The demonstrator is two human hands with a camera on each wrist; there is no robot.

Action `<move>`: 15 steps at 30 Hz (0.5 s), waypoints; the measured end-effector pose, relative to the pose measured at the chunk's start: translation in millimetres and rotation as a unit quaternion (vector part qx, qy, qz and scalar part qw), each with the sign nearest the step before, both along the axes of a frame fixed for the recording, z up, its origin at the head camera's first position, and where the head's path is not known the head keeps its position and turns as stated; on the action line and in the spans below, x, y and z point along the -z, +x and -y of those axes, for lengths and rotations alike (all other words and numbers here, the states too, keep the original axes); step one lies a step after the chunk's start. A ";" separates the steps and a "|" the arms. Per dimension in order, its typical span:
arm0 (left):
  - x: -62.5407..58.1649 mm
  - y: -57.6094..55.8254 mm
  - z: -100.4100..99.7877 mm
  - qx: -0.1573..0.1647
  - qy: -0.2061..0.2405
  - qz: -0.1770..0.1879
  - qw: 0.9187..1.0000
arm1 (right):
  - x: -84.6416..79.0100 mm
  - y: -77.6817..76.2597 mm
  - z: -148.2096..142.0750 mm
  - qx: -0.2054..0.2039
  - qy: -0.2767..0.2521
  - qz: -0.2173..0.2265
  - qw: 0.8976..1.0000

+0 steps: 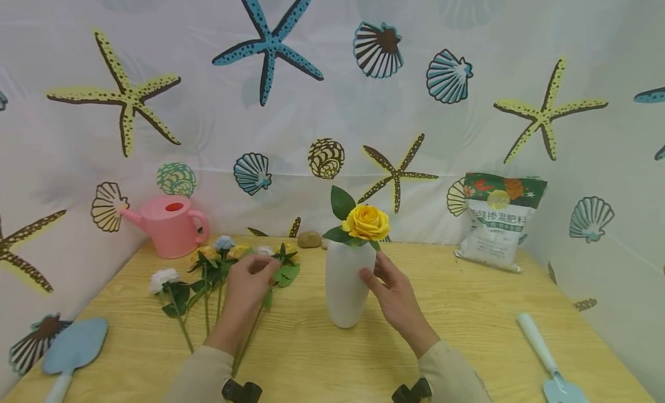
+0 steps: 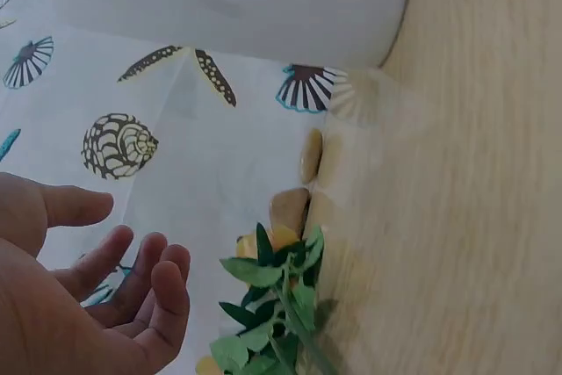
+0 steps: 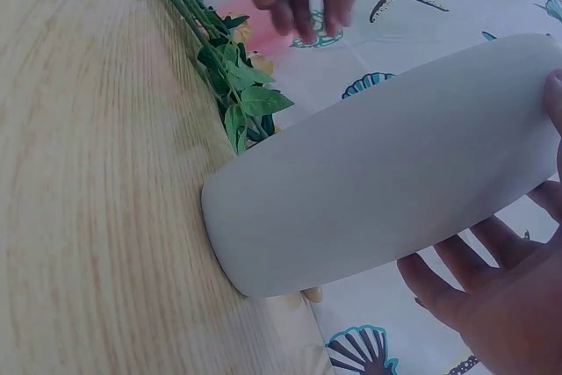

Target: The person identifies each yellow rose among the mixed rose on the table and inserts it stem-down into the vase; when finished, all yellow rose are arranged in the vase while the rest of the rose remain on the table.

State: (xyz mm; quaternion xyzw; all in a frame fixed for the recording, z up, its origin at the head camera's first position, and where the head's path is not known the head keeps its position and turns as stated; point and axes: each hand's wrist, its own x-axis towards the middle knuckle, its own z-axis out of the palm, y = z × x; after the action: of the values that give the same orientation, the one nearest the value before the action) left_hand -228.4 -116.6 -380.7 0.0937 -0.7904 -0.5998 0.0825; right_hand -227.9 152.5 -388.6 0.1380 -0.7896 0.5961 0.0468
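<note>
Sleeves (image 1: pixel 454 377) are reaching toward the table's (image 1: pixel 436 276) far edge, right hand (image 1: pixel 392 287) gripping a vase (image 1: pixel 343 287), left hand (image 1: pixel 248 282) hanging loose; lopsided pressure is risking a topple.

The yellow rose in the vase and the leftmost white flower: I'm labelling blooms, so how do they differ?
The yellow rose stands in the white vase, while the white flower lies on the table. The white flower's stem shows; the yellow rose's is hidden. Both have green leaves.
</note>
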 end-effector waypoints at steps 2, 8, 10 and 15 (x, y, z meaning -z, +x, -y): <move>4.9 0.6 8.3 0.011 -0.025 0.021 0.999 | -0.1 -0.5 -0.6 0.001 0.000 -0.001 1.000; 18.0 1.0 23.2 0.038 -0.061 0.049 0.996 | 0.6 -1.7 -0.8 0.003 -0.001 -0.001 1.000; 22.1 0.4 26.1 0.048 -0.080 0.054 0.994 | 0.9 -2.2 -0.2 0.004 -0.003 0.001 1.000; 27.7 -0.9 30.0 0.072 -0.184 0.061 0.978 | -0.2 -0.8 0.4 0.002 -0.004 0.001 1.000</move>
State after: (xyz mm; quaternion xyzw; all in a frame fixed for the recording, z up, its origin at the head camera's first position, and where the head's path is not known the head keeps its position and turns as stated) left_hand -229.4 -146.6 -408.4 0.0556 -0.8955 -0.4416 0.0067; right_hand -228.7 152.1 -388.4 0.1358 -0.7876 0.5991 0.0480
